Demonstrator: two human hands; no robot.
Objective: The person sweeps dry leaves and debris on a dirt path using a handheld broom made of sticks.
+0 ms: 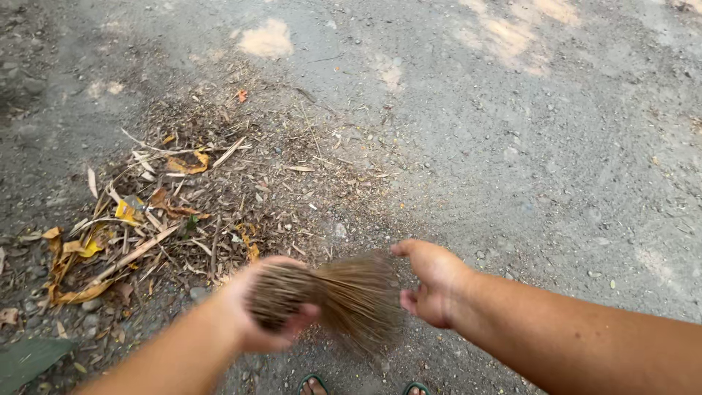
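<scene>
Left hand point(267, 307) grips a stick-broom bundle point(344, 292). Right hand point(431, 281), loosely curled, touches its splayed end. Dry leaf pile point(183, 212) lies beyond the left hand.

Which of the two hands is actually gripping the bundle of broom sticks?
The left hand: its fingers wrap around the broom bundle. The right hand is open beside the bundle's splayed end, not closed on it.

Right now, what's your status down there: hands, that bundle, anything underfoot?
Left hand gripping stick broom bundle. Right hand open beside bristle end, contact unclear. Pile of dry leaves and twigs on gravel ground, ahead left. Sandalled toes below.
</scene>
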